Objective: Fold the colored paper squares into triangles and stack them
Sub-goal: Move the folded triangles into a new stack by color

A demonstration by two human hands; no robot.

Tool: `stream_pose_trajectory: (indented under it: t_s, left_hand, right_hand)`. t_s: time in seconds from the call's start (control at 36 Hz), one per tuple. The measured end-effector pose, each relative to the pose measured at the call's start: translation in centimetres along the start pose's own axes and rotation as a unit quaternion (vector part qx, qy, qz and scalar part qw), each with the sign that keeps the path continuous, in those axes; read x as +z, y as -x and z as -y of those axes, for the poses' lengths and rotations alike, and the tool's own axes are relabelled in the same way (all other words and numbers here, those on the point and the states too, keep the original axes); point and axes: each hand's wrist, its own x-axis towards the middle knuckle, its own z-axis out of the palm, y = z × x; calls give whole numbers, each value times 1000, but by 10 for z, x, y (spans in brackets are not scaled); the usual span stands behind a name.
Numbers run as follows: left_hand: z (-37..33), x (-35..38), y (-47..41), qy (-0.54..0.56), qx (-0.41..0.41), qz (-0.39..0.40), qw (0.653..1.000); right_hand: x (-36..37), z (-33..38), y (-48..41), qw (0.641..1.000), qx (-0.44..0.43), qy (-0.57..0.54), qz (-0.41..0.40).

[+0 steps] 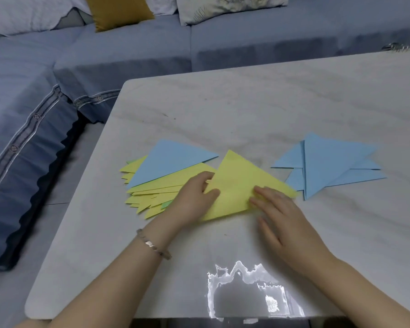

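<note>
Pretty far along, I'd say. On the left of the table (223, 110) there's a messy fanned pile of yellow triangles (152, 188) with one blue triangle (173, 159) on top. In the middle, the left hand (194, 197) pinches the edge of a yellow sheet (239, 183) that's already triangle-shaped, and the right hand (284, 221) presses flat on it with fingers straight, probably creasing. The blue stack (327, 164) sits on the right. I can't spot any unfolded squares, so mostly tidying the stacks is left.
</note>
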Motion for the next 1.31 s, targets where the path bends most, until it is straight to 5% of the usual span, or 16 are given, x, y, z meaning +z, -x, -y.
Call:
stream_pose_trajectory:
  t_s: [0.08,0.22,0.36,0.92,1.11,1.31]
  left_hand:
    - [17,-13,-1,-108,-16,-60,992]
    - [34,-3,20,-281,89,-100,950]
    - [55,33,49,-332,170,18,928]
    - [57,48,55,-365,114,-19,924]
    - [13,72,48,-349,221,2,911]
    - [23,62,53,-369,198,14,908]
  right_hand:
    - [15,-5,-4,994,-57,38,84]
    - [46,-1,-8,976,-82,123,158]
    - [55,8,-14,982,-83,158,69]
    - [25,-39,3,978,-4,202,-47]
    - [31,-36,5,977,9,201,-70]
    - [34,-35,6,976,17,206,-68]
